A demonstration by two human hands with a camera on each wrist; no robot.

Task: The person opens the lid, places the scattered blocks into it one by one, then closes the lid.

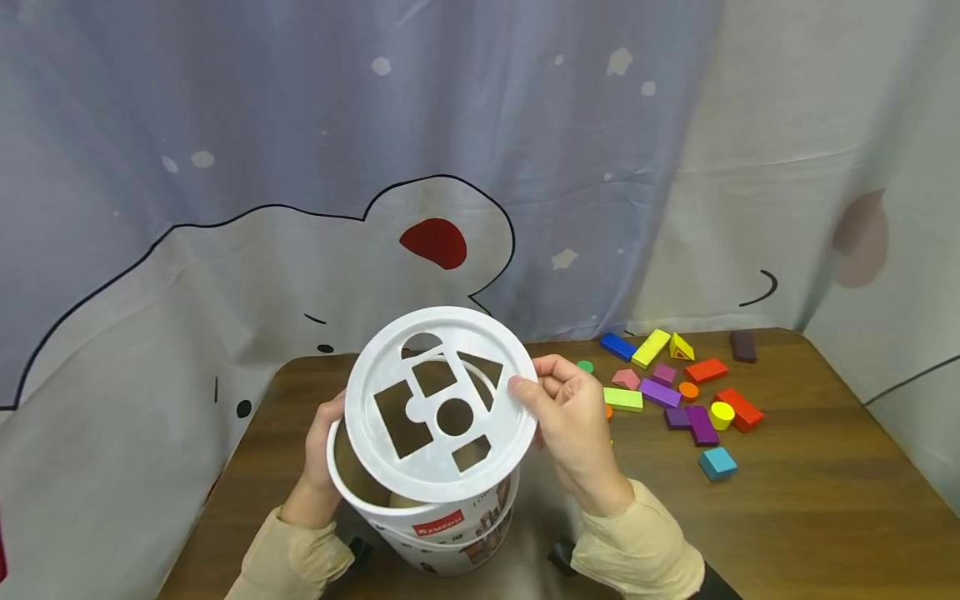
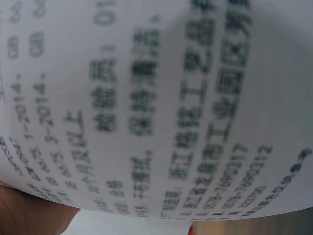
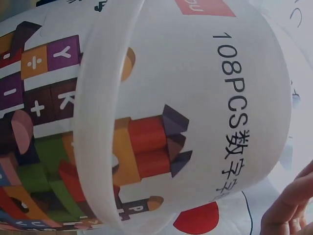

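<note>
Pale printed curtain (image 1: 300, 125) hangs all along behind a brown table (image 1: 810, 500). From the head view I see a white lid (image 1: 420, 409) with shaped holes, tilted over the mouth of a white bucket (image 1: 472, 512), towards the table's left edge. The right hand (image 1: 573, 421) pinches the lid's right rim, thumb on top and fingers going behind. The left hand (image 1: 321, 458) lies against the bucket's left side; its fingertips vanish behind the lid, so I cannot tell how they grip. Coloured blocks (image 1: 661, 392) lie scattered right of the right hand: a blue block (image 1: 618, 347) by the far edge, a dark brown block (image 1: 742, 347) near the far right corner, a turquoise block (image 1: 717, 463) nearest this side. The right hand partly hides an orange piece (image 1: 608, 411).

At the left wrist, the bucket's lettered wall fills nearly everything, with part of a hand (image 2: 32, 215) in the lower left corner.

At the right wrist, a white handle (image 3: 100, 117) crosses the bucket's printed toy bricks; a few fingers (image 3: 291, 205) show at the right.
</note>
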